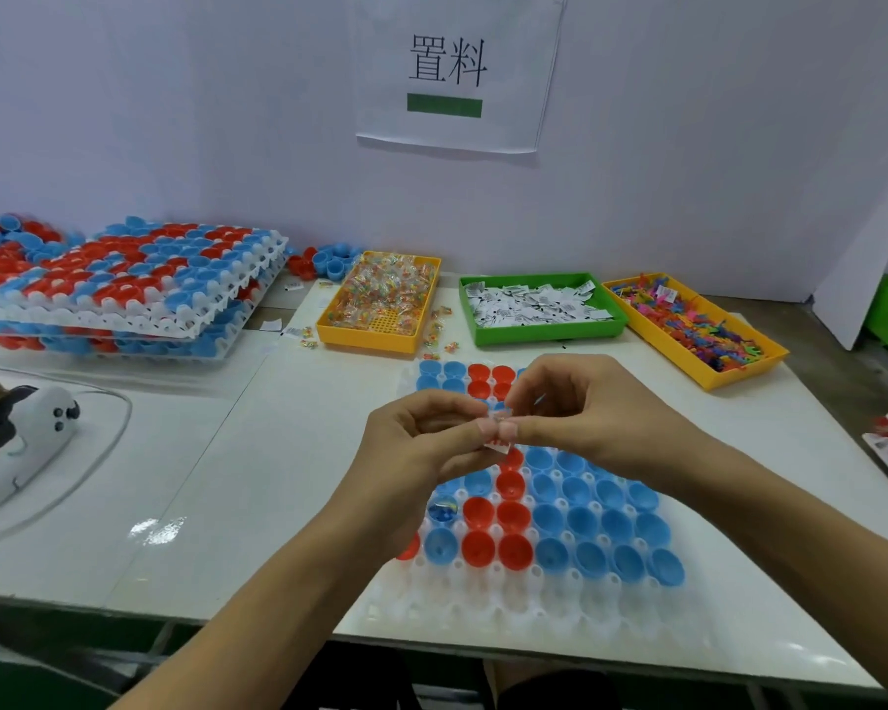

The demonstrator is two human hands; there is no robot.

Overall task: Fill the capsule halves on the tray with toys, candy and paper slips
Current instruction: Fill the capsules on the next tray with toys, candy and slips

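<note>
A white tray (pixel 488 614) lies in front of me with red capsule halves (pixel 513 550) and blue capsule halves (pixel 580 520) standing open in its cups. One blue half (pixel 442 508) at the left holds a wrapped candy. Above the tray's middle, my left hand (pixel 416 448) and my right hand (pixel 585 417) meet. Both pinch a small white paper slip (pixel 498 433) between thumbs and fingertips. Their fingers hide most of the slip.
At the back stand a yellow bin of wrapped candy (pixel 380 340), a green bin of paper slips (pixel 549 333) and a yellow bin of small coloured toys (pixel 703 376). Stacked trays of capsule halves (pixel 124 294) sit far left. A white device (pixel 32 433) lies at the left.
</note>
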